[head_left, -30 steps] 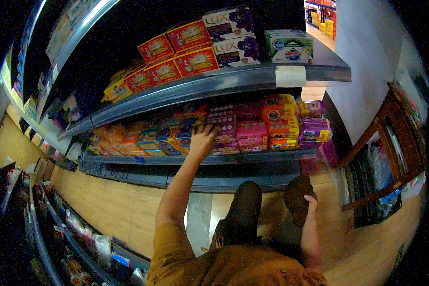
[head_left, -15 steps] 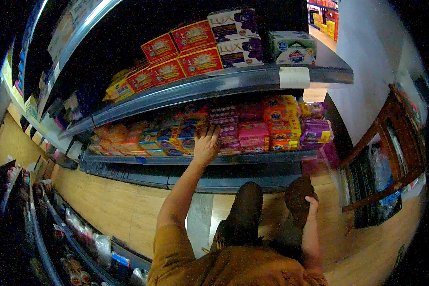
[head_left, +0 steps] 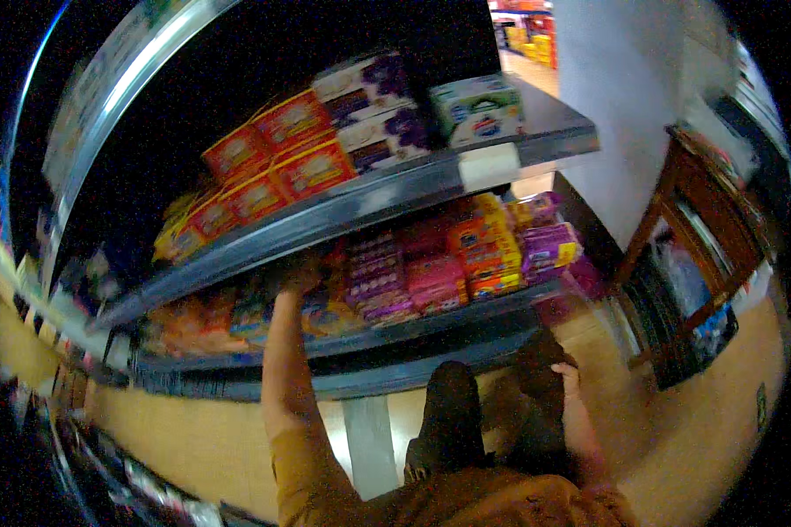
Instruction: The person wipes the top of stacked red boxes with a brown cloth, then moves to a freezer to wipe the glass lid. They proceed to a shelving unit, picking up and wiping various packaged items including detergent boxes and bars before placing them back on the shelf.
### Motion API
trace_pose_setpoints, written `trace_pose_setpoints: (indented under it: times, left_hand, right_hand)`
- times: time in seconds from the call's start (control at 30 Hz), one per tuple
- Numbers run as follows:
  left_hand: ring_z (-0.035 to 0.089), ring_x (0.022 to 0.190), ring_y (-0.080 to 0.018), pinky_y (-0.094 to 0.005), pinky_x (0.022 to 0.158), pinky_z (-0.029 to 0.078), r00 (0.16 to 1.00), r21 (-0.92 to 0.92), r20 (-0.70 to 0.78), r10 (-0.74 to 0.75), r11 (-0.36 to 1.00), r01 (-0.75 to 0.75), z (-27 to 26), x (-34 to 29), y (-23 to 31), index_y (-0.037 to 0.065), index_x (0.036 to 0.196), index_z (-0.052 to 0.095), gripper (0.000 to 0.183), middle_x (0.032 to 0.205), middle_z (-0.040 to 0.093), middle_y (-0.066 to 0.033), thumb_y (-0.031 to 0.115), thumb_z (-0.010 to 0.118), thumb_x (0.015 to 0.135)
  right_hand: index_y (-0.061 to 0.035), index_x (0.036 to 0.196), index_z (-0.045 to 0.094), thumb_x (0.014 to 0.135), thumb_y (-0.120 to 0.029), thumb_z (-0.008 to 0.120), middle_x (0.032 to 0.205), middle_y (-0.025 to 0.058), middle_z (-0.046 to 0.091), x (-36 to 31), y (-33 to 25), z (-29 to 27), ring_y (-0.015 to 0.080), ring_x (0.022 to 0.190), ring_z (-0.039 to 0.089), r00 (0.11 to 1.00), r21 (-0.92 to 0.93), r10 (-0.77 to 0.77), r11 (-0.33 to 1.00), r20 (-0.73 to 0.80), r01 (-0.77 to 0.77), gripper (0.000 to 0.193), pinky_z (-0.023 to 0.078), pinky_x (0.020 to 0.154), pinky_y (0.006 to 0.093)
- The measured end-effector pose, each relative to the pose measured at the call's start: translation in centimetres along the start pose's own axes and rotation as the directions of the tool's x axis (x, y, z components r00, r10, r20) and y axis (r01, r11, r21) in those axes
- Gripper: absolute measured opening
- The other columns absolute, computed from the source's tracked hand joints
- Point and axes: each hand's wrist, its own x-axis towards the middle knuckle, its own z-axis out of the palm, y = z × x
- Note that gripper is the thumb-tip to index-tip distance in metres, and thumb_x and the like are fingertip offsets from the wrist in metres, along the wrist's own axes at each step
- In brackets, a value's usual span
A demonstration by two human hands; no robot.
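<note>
My left hand (head_left: 301, 277) reaches in under the upper shelf, over the packs on the lower shelf. It is blurred and in shadow, so its fingers and anything in them cannot be made out. Just right of it stand purple packs (head_left: 376, 277), then pink packs (head_left: 436, 283) and orange-yellow packs (head_left: 490, 246). Blurred blue and orange packs (head_left: 206, 318) lie to its left. My right hand (head_left: 569, 378) rests against the side of my right knee (head_left: 539, 364), fingers laid on the dark trouser leg, with no goods in it.
The upper shelf edge (head_left: 360, 209) runs above my left hand, carrying red-yellow boxes (head_left: 312, 171), white-purple boxes (head_left: 382, 136) and a green-white box (head_left: 479, 110). A brown wooden chair-like frame (head_left: 703, 237) stands at right. Another stocked rack (head_left: 136, 474) is at lower left.
My left hand has moved left and deeper under the upper shelf, away from the purple packs. The view has shifted and tilted. My right hand stays at the knee.
</note>
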Motion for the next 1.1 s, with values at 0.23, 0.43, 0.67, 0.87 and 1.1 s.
trace_pose_setpoints:
  times: [0.23,0.43,0.67,0.87,1.1]
  left_hand:
    - [0.040,0.108,-0.0318,-0.0429,0.088,0.035,0.954,0.202,-0.219,0.205,0.966,-0.161,3.6,0.1,-2.0,0.004,0.120,0.037,0.049,0.122,0.037,-0.0177,0.033,0.040,0.081]
    - [0.044,0.101,-0.0304,-0.0413,0.083,0.038,0.986,0.056,-0.123,0.110,0.993,-0.104,4.6,0.5,-2.1,0.004,0.116,0.039,0.049,0.116,0.041,-0.0166,0.034,0.044,0.078]
    - [0.048,0.094,-0.0288,-0.0394,0.078,0.041,0.981,-0.262,0.036,-0.188,0.946,0.191,4.6,-1.4,-3.0,0.005,0.111,0.043,0.049,0.108,0.045,-0.0154,0.036,0.049,0.074]
    - [0.055,0.067,-0.0234,-0.0345,0.060,0.047,0.903,-0.858,0.125,-0.412,0.412,0.307,-6.2,-6.0,4.3,0.000,0.093,0.049,0.036,0.080,0.054,-0.0113,0.022,0.057,0.064]
    - [0.054,0.054,-0.0173,-0.0277,0.041,0.044,0.855,-0.843,0.517,-0.044,-0.200,0.500,-14.0,-11.7,20.0,0.001,0.093,0.045,0.050,0.070,0.052,-0.0076,0.002,0.060,0.045]
  right_hand:
    - [0.0009,0.098,0.054,0.061,-0.005,0.054,0.089,0.0082,0.058,-0.7,0.1,1.8,0.0222,0.077,0.055,0.990,0.011,0.046,0.999,0.132,-0.048,0.038,0.043,0.071,0.0313]
    - [0.0006,0.095,0.055,0.061,-0.007,0.055,0.085,0.0089,0.059,-0.2,1.6,0.8,0.0229,0.074,0.055,0.975,0.216,0.196,0.953,0.106,-0.214,0.035,0.044,0.070,0.0311]
    - [0.0003,0.092,0.056,0.061,-0.012,0.058,0.082,0.0100,0.059,-2.1,-2.6,4.7,0.0238,0.071,0.055,0.966,0.154,0.212,0.960,0.148,-0.234,0.033,0.044,0.067,0.0324]
    - [-0.0001,0.091,0.056,0.064,-0.013,0.057,0.081,0.0102,0.059,-4.2,-5.9,6.7,0.0238,0.070,0.056,0.941,0.117,0.305,0.939,0.144,-0.323,0.031,0.045,0.066,0.0338]
    - [0.0006,0.095,0.054,0.068,-0.019,0.054,0.083,0.0136,0.059,-4.9,-4.3,7.2,0.0261,0.072,0.056,0.923,0.085,0.309,0.938,0.230,-0.335,0.034,0.045,0.068,0.0356]
